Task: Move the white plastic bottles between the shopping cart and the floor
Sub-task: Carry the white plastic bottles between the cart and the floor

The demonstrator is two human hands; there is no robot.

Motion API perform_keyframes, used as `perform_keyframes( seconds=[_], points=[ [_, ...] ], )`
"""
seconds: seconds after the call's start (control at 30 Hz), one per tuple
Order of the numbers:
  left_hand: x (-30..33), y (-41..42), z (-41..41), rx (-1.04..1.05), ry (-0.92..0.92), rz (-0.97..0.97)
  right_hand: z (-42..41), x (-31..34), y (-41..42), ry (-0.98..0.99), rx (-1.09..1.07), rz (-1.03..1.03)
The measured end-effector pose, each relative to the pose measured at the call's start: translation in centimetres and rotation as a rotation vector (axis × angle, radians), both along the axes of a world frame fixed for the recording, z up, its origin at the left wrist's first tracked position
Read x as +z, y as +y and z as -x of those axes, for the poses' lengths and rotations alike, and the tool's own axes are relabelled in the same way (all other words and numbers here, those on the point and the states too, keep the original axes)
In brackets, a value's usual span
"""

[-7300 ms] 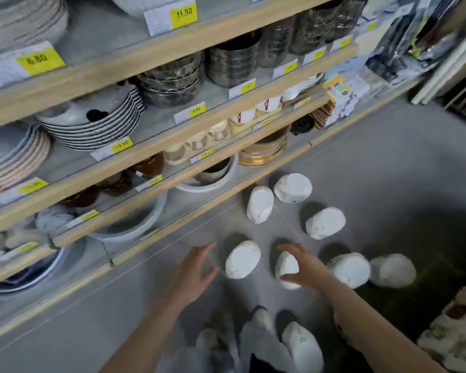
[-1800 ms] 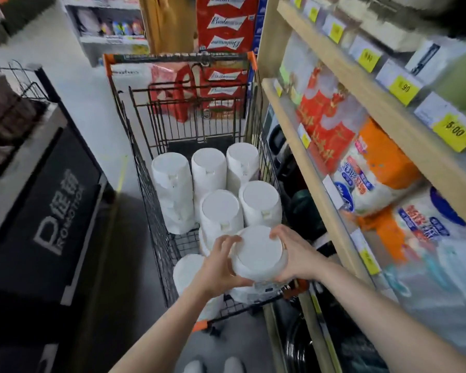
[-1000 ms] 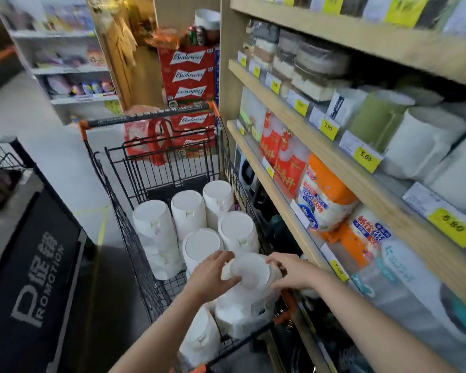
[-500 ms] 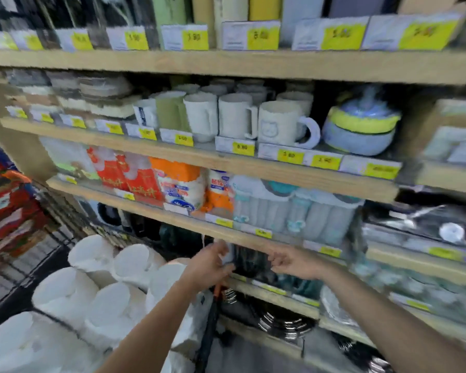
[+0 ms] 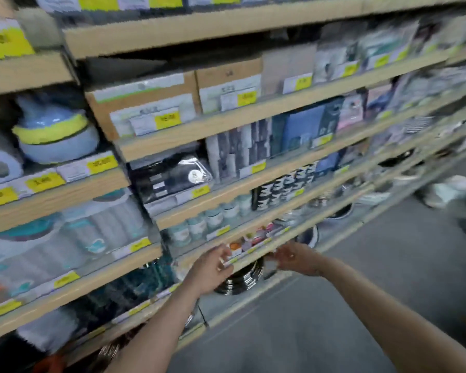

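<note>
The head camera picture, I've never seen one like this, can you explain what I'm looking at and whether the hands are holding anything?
It is filmed from a camera worn on a person's head, looking forward and down, so the two bare arms are that person's own. The left hand and right hand reach out in front of store shelves stacked with boxes, jars and price tags. Neither hand holds anything visible, though the picture is blurred. On the grey floor, far right, lies a white plastic bottle.
</note>
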State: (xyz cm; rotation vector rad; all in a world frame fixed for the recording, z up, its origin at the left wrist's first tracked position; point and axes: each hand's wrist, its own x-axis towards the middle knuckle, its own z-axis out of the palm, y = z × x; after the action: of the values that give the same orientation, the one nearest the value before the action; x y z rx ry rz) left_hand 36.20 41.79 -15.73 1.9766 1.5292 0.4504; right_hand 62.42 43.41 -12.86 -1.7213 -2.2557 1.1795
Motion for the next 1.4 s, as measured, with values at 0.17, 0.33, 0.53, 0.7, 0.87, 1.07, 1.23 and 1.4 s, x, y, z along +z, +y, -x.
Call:
perform_keyframes(
  seconds=[0.17,0.33,0.53,0.7,0.87,1.07,1.23,1.4],
  points=[
    [-0.6,4.0,-14.3,-0.148,0.007,-0.016,-14.8,-1.1,-1.7,-0.024,-0.216,0.034],
    [0.0,6.3,-30.5,-0.222,-0.075,0.026,-29.2,-0.8,-2.3,-0.092,-0.319,0.073],
    [-0.2,9.0,-46.0,-0.361,-0.071,0.027,-43.5,0.0,-2.4,-0.130,-0.459,0.082],
    [-0.4,12.9,-55.9,-0.443,0.003,0.048,-52.9,-1.0,-0.9,-0.099,-0.575,0.080],
    [-1.8,18.9,-65.8,-0.540,0.026,0.072,-61.7,-2.8,3.3,-0.081,-0.663,0.105],
    [-2.8,28.9,-78.7,-0.649,0.057,0.091,-72.9,-4.3,10.0,-0.065,-0.848,0.129],
    [-2.1,34.8,-89.1,-0.746,0.071,0.071,-82.5,-4.5,13.7,-0.058,-0.969,0.126],
    [-3.0,39.2,-98.6,-0.792,0.074,0.084,-91.8,-5.2,17.0,-0.092,-0.987,0.107]
  ],
)
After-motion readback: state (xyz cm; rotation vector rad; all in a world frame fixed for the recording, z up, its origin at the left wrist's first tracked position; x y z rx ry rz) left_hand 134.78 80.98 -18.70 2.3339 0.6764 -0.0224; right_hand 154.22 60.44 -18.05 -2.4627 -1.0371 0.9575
